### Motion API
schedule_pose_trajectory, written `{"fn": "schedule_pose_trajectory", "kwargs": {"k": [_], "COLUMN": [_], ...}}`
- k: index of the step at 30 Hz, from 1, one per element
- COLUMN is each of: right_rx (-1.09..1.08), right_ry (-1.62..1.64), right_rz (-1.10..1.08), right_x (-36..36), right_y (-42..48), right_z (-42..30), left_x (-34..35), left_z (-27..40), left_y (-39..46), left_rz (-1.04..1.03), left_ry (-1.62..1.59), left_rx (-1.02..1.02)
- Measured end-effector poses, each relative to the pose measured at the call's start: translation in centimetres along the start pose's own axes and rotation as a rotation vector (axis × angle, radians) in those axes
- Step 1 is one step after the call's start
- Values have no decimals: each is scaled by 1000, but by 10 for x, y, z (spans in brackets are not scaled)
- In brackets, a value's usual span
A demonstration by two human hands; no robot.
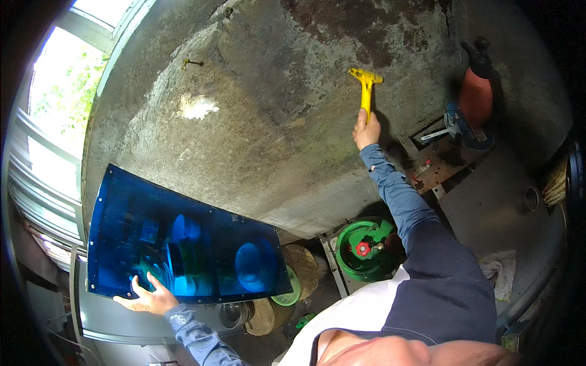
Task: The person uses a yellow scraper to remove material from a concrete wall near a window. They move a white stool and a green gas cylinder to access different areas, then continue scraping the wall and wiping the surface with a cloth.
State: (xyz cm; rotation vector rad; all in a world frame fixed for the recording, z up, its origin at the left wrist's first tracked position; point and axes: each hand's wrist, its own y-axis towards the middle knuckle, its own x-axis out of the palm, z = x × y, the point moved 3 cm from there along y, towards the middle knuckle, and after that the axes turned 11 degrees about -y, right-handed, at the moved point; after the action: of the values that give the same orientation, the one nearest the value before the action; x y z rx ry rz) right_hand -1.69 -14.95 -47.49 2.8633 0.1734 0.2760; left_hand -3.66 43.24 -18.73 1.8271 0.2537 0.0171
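Note:
My right hand point(367, 130) grips the handle of a yellow scraper point(366, 89). The scraper's wide head lies at the stained, patchy concrete wall point(256, 119), over a greyish worn area. A dark blue, glossy panel point(208, 247) with small screws along its rim stands at lower left; blue shapes show in it, and I cannot tell whether they are reflections or things behind it. At its lower left edge is my left hand point(149, 297), thumb and fingers spread. Whether these fingertips touch the panel is unclear.
A green gas cylinder point(343, 256) with a red valve knob point(363, 249) stands below my right arm. To the right, a red bottle point(477, 98) and a white-handled brush point(437, 134) sit by a ledge. A cloth point(503, 277) lies on the grey surface. Round wooden blocks point(300, 270) are beside the panel.

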Motion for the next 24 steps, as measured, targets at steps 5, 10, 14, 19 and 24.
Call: {"fn": "schedule_pose_trajectory", "kwargs": {"k": [5, 10, 14, 19, 24], "right_rx": [153, 19, -87, 102, 3], "right_ry": [177, -121, -193, 4, -156], "right_rz": [-156, -138, -99, -147, -91], "right_x": [-9, -24, -24, -9, -9], "right_y": [23, 55, 77, 46, 72], "right_z": [-71, -51, -33, -84, -59], "left_x": [-3, -6, -3, -6, -8], "left_z": [-7, -9, -3, -9, -3], "left_y": [-6, -1, -2, -4, -2], "left_rz": [-11, -12, -29, 12, -38], "left_ry": [13, 36, 55, 18, 60], "left_rx": [11, 1, -19, 30, -3]}}
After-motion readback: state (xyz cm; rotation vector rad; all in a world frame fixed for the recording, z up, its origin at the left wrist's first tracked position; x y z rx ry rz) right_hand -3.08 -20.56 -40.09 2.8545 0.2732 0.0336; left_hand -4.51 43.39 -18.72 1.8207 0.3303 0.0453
